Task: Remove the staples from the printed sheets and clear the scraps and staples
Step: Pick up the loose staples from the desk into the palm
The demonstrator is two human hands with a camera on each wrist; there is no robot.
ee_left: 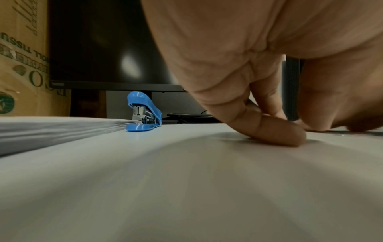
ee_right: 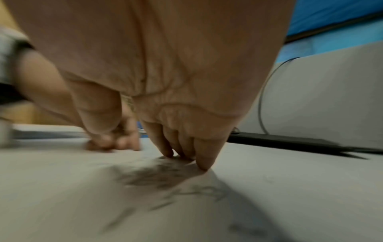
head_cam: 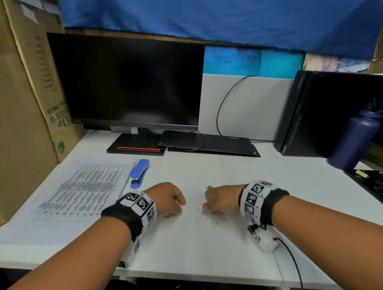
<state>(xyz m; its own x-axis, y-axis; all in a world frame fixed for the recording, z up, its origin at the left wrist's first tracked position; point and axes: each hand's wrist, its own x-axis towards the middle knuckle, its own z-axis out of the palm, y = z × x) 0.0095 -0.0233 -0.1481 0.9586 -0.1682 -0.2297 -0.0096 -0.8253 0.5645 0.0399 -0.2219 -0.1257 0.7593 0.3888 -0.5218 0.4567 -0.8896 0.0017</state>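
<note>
Several loose staples [head_cam: 211, 220] lie scattered on the white desk [head_cam: 190, 250] in front of me. My right hand [head_cam: 208, 206] stands over them, its bunched fingers straight and their tips pressing the desk among the staples [ee_right: 165, 176]; the right wrist view is blurred. My left hand [head_cam: 178, 209] rests a little to the left, curled into a fist with the thumb [ee_left: 279, 135] flat on the desk; nothing shows in it. The printed sheets [head_cam: 78, 193] lie at the left, with a blue stapler [head_cam: 139, 172] at their right edge.
A dark monitor [head_cam: 128, 81] and a closed laptop [head_cam: 208, 142] stand at the back. A computer tower [head_cam: 338, 112] and a dark blue bottle [head_cam: 357, 142] are at the right, cardboard boxes [head_cam: 20, 108] at the left. A black cable [head_cam: 289, 256] trails off the front edge.
</note>
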